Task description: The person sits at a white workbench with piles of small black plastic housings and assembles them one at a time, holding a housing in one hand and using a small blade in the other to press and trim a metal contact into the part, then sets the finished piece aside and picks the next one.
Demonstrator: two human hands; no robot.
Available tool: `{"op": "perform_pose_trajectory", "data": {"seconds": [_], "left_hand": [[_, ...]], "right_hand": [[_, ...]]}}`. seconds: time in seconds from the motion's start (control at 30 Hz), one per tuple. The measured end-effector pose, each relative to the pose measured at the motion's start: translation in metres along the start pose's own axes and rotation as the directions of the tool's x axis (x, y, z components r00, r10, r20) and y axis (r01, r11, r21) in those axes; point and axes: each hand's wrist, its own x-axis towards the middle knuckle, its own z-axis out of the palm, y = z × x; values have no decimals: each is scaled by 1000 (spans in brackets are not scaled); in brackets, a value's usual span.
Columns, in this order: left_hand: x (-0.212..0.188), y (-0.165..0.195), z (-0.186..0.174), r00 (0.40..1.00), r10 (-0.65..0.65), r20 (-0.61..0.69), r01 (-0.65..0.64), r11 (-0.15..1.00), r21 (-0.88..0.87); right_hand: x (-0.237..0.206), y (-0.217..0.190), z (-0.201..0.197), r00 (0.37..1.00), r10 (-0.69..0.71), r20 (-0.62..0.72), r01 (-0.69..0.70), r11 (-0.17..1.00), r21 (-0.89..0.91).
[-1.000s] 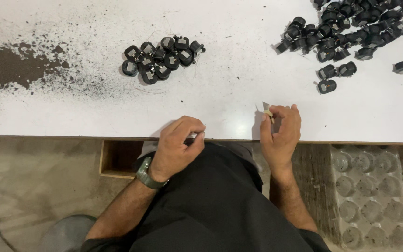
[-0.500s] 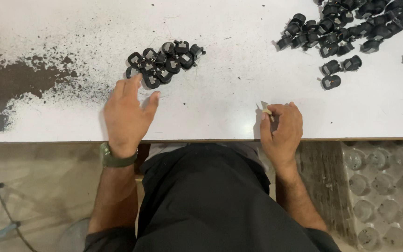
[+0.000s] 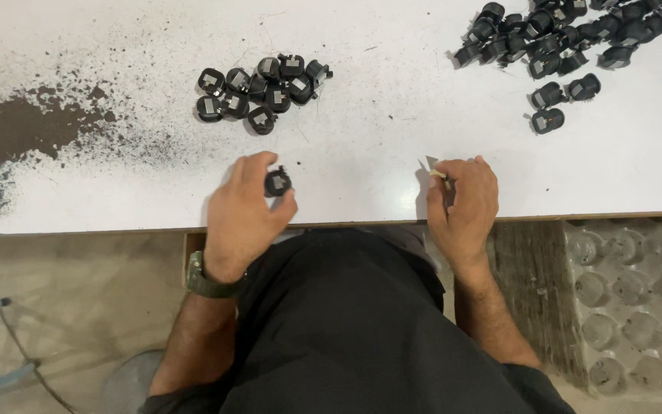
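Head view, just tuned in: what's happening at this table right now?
A person sits at a white table. The left hand pinches one small black part between thumb and fingers, just above the table edge. The right hand rests on the table gripping a small light-tipped tool. A small cluster of black parts lies beyond the left hand, and a larger pile sits at the far right.

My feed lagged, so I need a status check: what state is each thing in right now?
left hand: pinching one black part, lifted near the table edge
right hand: closed on a small thin tool, resting on the white table
small pile: loose, untouched
large pile: loose, scattered at the far right
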Motion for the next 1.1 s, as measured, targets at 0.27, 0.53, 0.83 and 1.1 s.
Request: {"op": "perform_pose_trajectory", "data": {"seconds": [0.27, 0.53, 0.83, 1.1], "left_hand": [[1, 47, 26, 975, 219, 40, -205, 953, -222], [-10, 47, 33, 985, 171, 22, -164, 968, -189], [-13, 44, 31, 982, 190, -21, -187, 933, -307], [-20, 41, 39, 929, 332, -165, -368, 879, -304]], "right_hand": [[4, -3, -5, 997, -35, 63, 37, 999, -25], [-1, -18, -5, 978, -79, 195, 68, 996, 63], [-12, -50, 22, 961, -155, 227, 139, 987, 86], [-19, -45, 26, 983, -111, 146, 99, 991, 86]]}}
